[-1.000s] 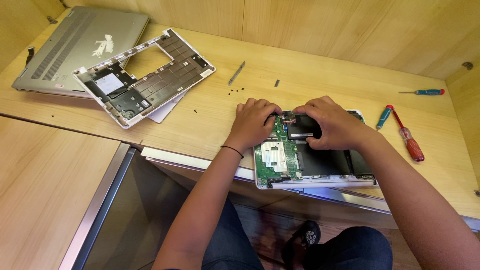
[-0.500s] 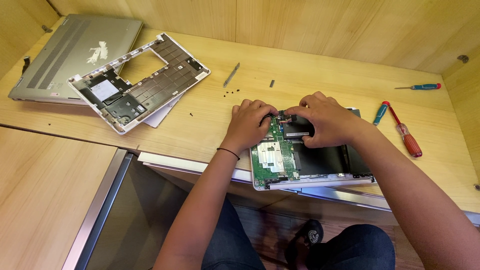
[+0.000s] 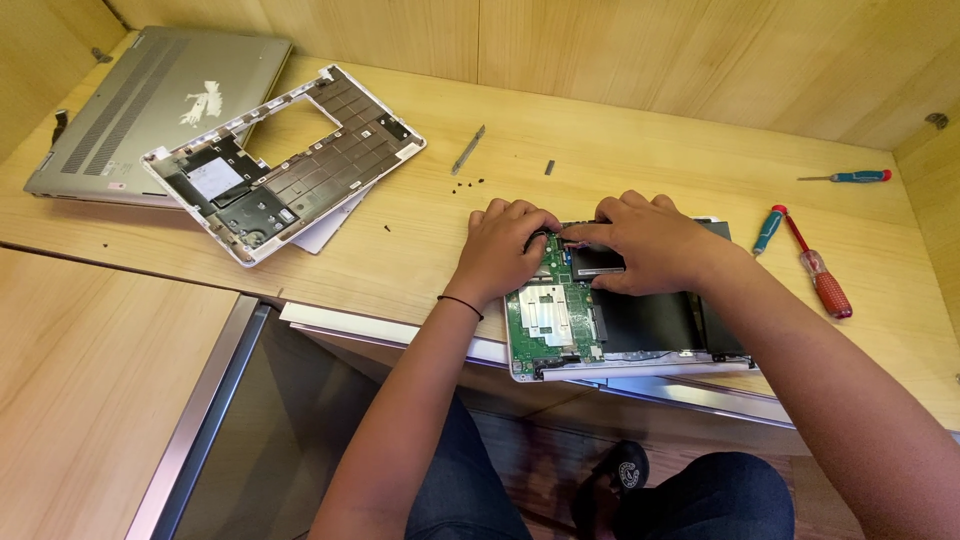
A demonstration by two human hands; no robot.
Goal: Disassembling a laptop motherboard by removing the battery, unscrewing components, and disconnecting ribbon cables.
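An opened laptop base [image 3: 610,330] lies at the counter [image 3: 400,250] front edge. Both the left hand [image 3: 505,245] and right hand [image 3: 640,240] are curled onto its upper part; what is pinched cannot be told. Its green circuit board [image 3: 545,320] is judged fragile, best held by the edges.

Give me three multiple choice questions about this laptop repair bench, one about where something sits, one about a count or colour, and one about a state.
1. Where does the closed grey laptop lie?
A. far left of the desk
B. beside the red screwdriver
C. on the floor

2. How many screwdrivers lie to the right of the hands?
A. one
B. three
C. five

3. What state is the laptop base under the left hand and right hand in?
A. lid closed
B. opened, green circuit board exposed
C. boxed up

Answers: 1 A, it lies at the far left corner. 2 B, one red, two blue-handled. 3 B, the board and black battery show.
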